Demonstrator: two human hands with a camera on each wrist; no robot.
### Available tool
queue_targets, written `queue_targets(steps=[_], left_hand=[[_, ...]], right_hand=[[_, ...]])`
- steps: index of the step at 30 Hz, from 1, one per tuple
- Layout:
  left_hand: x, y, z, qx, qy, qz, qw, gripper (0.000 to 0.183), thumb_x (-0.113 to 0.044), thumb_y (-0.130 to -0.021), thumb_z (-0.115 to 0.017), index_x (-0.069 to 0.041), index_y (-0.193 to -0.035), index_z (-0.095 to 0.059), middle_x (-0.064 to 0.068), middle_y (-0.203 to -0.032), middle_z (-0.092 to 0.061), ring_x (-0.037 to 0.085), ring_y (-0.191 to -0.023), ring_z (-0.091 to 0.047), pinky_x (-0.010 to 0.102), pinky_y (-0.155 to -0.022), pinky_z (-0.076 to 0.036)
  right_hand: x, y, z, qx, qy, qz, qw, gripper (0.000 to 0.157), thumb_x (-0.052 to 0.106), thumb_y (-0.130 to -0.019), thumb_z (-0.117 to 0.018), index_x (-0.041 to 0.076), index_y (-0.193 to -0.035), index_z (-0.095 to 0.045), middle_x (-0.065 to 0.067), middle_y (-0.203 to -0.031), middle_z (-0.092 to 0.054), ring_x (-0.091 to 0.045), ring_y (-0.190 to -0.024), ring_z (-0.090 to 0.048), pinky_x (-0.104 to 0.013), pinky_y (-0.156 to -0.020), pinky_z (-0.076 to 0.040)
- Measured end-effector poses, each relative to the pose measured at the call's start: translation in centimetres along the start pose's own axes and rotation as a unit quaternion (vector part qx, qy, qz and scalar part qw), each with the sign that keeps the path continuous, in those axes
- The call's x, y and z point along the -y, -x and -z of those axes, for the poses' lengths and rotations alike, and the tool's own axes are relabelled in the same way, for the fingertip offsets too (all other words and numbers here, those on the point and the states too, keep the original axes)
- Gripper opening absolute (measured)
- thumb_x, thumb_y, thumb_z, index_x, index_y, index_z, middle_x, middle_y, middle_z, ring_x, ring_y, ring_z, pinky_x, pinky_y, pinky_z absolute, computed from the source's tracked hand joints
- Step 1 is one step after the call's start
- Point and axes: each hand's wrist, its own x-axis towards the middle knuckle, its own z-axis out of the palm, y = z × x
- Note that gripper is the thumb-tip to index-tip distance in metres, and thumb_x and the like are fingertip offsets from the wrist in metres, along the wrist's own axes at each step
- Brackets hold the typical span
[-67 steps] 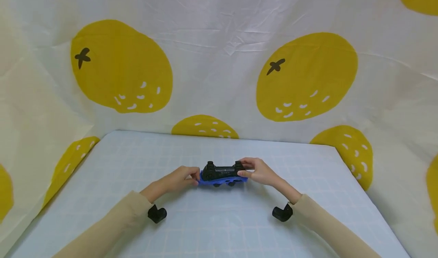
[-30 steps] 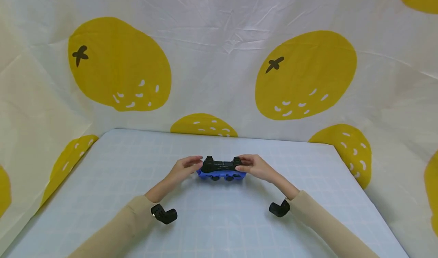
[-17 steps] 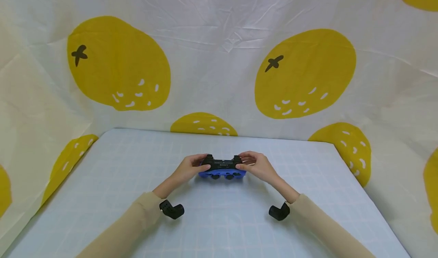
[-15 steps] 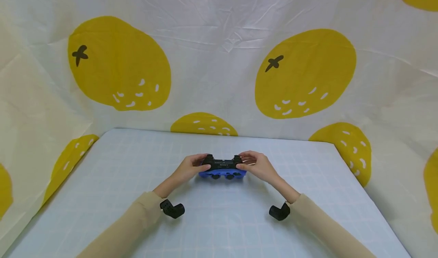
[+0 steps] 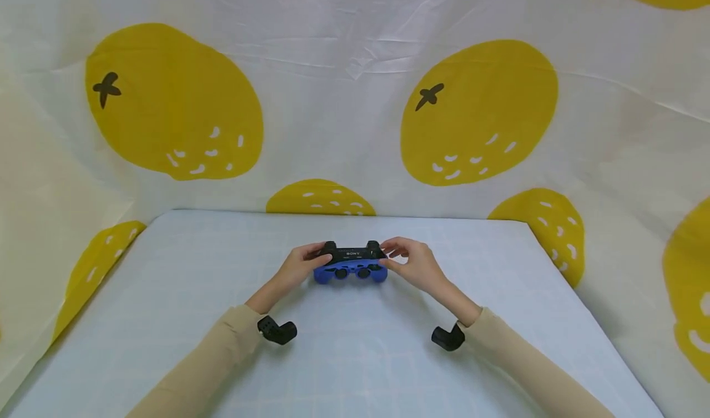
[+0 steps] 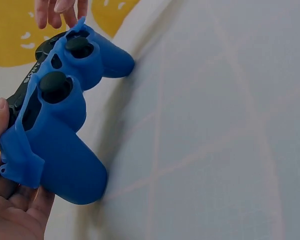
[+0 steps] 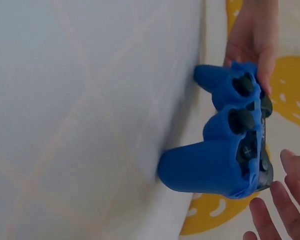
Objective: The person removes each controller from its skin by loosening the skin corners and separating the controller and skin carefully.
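Note:
A black game controller in a blue rubbery sleeve stands on its two handles, its shoulder-button edge up. My left hand holds its left end, thumb on the black edge and fingers behind. In the left wrist view, the sleeve wraps the handles and sticks, and a loose flap of it juts out near my left thumb. My right hand hovers beside the right end. The right wrist view shows its fingers spread and loosely bent, a small gap from the controller.
The table has a pale blue checked cover. Behind it hangs a white cloth with large yellow fruit prints. Black wrist cameras sit at both sleeve cuffs.
My left hand first pinched the sleeve's left corner, then moved up onto the controller's left end. The controller tipped, showing more blue. My right hand has let go of the right end.

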Motion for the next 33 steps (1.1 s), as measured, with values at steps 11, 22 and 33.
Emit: queue_targets(steps=[11, 22, 33], left_hand=[[1.1, -0.5, 0.3, -0.012, 0.013, 0.039, 0.9991, 0.057, -0.024, -0.093, -0.064, 0.000, -0.141, -0.044, 0.020, -0.140, -0.051, 0.032, -0.129, -0.050, 0.043, -0.108, -0.041], [1.3, -0.6, 0.0, -0.012, 0.005, 0.043, 0.9990, 0.058, -0.026, -0.093, -0.064, -0.001, -0.141, -0.045, 0.021, -0.142, -0.049, 0.033, -0.129, -0.050, 0.044, -0.108, -0.041], [1.1, -0.6, -0.3, -0.015, 0.012, 0.049, 0.9986, 0.059, -0.028, -0.092, -0.065, -0.002, -0.141, -0.045, 0.018, -0.144, -0.047, 0.031, -0.130, -0.050, 0.044, -0.107, -0.041]], right_hand=[[2.2, -0.2, -1.1, 0.028, 0.016, 0.052, 0.998, 0.031, 0.019, -0.080, -0.079, 0.011, -0.108, -0.069, -0.003, -0.096, -0.073, -0.017, -0.085, -0.067, -0.044, -0.079, -0.054], [3.3, -0.6, -1.9, 0.054, 0.079, 0.045, 0.994, 0.032, 0.017, -0.078, -0.080, 0.010, -0.107, -0.069, -0.002, -0.099, -0.073, -0.016, -0.090, -0.069, -0.032, -0.078, -0.056], [4.2, -1.1, -2.3, 0.054, 0.128, 0.032, 0.990, 0.030, 0.017, -0.077, -0.081, 0.011, -0.104, -0.070, -0.001, -0.100, -0.074, -0.015, -0.090, -0.069, -0.033, -0.082, -0.056]])
